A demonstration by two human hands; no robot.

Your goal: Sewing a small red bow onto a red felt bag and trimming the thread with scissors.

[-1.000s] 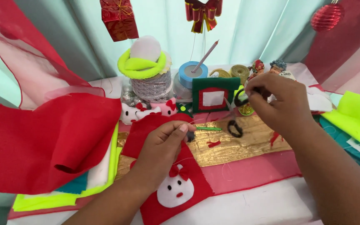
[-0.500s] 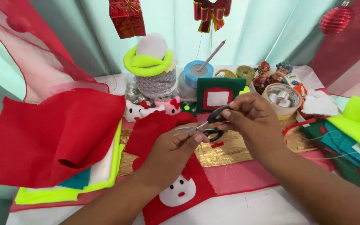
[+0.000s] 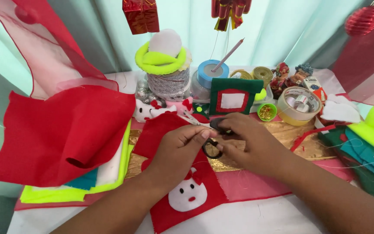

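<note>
Both hands meet at mid-frame over the red felt stocking (image 3: 182,190), which lies flat on the tabletop (image 3: 256,216) w/ a white snowman face sewn on near its lower end. Right hand (image 3: 249,145) is clamped on small scissors (image 3: 211,136): fingers thru the black loop handles, one loop showing below the knuckles, thin metal blades pointing up-left over the stocking's upper part. Can't tell if blades are apart or together. Left hand (image 3: 180,147) is closed too, thumb and fingertips pinched right at the scissors, touching the right hand; what it pinches is too small to make out, prob. thread or felt edge.

Left of the stocking: a stack of felt sheets (image 3: 78,182), neon yellow, white and teal, w/ a big folded red felt piece (image 3: 61,134) draped on top. Under the hands a strip of gold fabric (image 3: 291,138) runs across to the right.

Behind the hands: green felt square w/ red-and-white window (image 3: 232,97), standing upright. Just right of it a small green cup of gold bits (image 3: 266,112), then a wide roll of clear tape (image 3: 298,106). Back centre: lace trim spool (image 3: 166,84) topped by a neon yellow ring, beside it a blue tape roll (image 3: 213,73) w/ a stick poking out. Far right: more felt sheets, green and teal (image 3: 369,147). Red ornaments hang above by the pale curtain.
</note>
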